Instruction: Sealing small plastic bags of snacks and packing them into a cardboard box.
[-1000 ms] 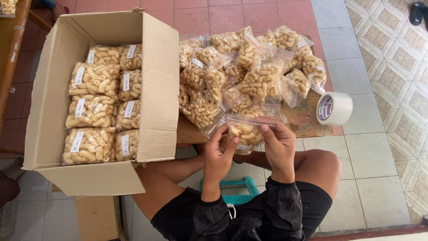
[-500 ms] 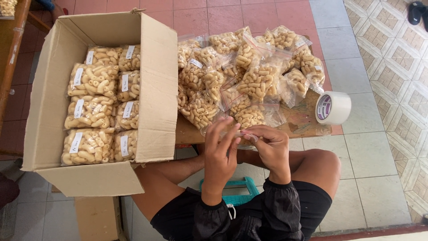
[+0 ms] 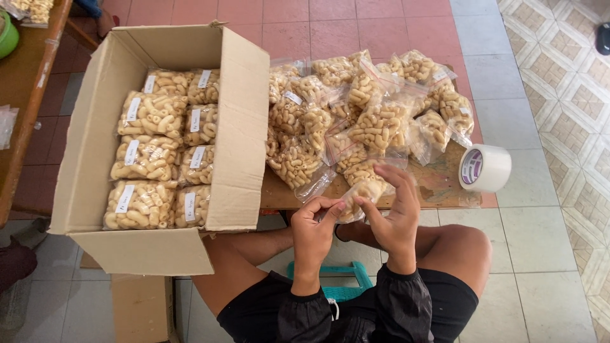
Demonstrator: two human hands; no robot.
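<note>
— What have the hands got?

— One small clear bag [image 3: 363, 194] of pale curled snacks, held just past the near edge of the table [image 3: 438, 187]. The left hand [image 3: 312, 230] pinches the bag's corner between thumb and fingertips, closed tight on the plastic. The right hand [image 3: 395, 215] cups the bag from the other side, fingers curled around it with the forefinger and thumb meeting the left hand's at the same corner.

— And where's that against the table?

— At the table's front edge, over the person's knees, below the heap.

— The heap?

— A pile of bags [image 3: 356, 117] just like it, spread across the tabletop, some lying over others. At the table's right end a roll of tape [image 3: 485, 168] sits on its side, near the pile but apart from it.

— And on the left?

— A box [image 3: 95, 159], flaps open, right up against the table's left end. Inside it, packed bags [image 3: 160, 155] lie in two neat columns, each with a white label on top. Under the person, nearer than the table, a green stool [image 3: 337, 279] shows between the legs.
</note>
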